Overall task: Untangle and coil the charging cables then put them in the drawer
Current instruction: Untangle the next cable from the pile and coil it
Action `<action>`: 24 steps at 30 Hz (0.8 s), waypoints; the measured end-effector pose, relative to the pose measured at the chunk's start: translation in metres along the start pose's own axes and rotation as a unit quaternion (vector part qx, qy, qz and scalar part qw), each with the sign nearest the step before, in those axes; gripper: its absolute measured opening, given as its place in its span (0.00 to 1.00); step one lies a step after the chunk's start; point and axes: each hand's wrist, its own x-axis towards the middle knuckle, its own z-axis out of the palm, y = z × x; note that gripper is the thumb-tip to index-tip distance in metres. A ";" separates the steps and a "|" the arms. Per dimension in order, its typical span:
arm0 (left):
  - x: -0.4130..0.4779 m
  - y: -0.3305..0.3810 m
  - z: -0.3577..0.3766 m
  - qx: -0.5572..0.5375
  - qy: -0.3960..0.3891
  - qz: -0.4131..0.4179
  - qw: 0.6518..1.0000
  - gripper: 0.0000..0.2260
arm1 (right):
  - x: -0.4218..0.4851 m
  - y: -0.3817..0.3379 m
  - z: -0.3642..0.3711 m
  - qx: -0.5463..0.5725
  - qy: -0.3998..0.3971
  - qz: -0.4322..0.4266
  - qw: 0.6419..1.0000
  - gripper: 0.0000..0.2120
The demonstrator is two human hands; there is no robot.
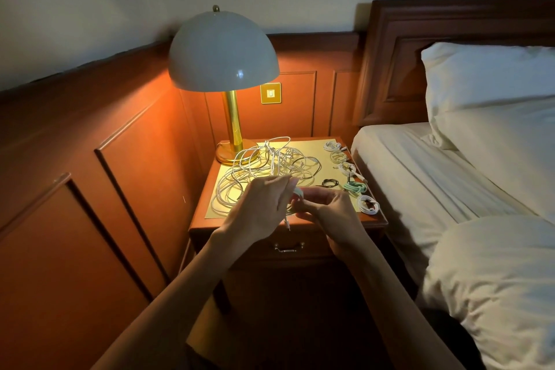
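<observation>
A loose tangle of white charging cables [261, 171] is spread over the yellow mat [312, 147] on the wooden nightstand [210, 219]. Over the mat's front edge, my left hand [261, 207] and my right hand [327, 207] meet and both pinch a small white cable [297, 194] between them; a plug end [287, 224] hangs below. Along the mat's right side lie several coiled cables: white ones [332, 146], a black one [329, 182], a green one [356, 188] and another white one [368, 204]. The drawer [312, 246] below, with its metal handle [289, 247], is closed.
A lit lamp with a dome shade [222, 51] and brass stem stands at the nightstand's back left. A bed [426, 177] with white sheets and pillows lies close on the right. Wood panelling [90, 159] lines the wall at left, with a wall switch [271, 93] behind.
</observation>
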 end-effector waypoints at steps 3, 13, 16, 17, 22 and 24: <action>-0.001 -0.008 -0.003 0.000 0.002 0.004 1.000 0.22 | 0.003 -0.006 0.006 0.021 0.011 0.037 0.999 0.03; 0.001 -0.006 0.002 -0.080 0.071 -0.021 0.994 0.18 | 0.012 -0.015 0.001 -0.016 -0.063 -0.015 0.998 0.03; 0.000 -0.006 0.003 -0.079 0.090 -0.022 0.993 0.18 | 0.010 -0.014 -0.002 -0.169 -0.017 -0.158 0.973 0.06; -0.001 -0.006 0.003 -0.081 0.093 -0.023 0.992 0.17 | 0.009 -0.013 -0.002 -0.209 0.009 -0.196 0.958 0.08; -0.007 -0.007 0.004 -0.137 0.055 -0.071 0.986 0.14 | 0.013 0.002 -0.006 -0.400 0.040 -0.475 0.783 0.23; -0.006 -0.008 0.001 -0.158 0.051 -0.071 0.984 0.12 | 0.014 0.006 -0.006 -0.445 0.028 -0.524 0.726 0.17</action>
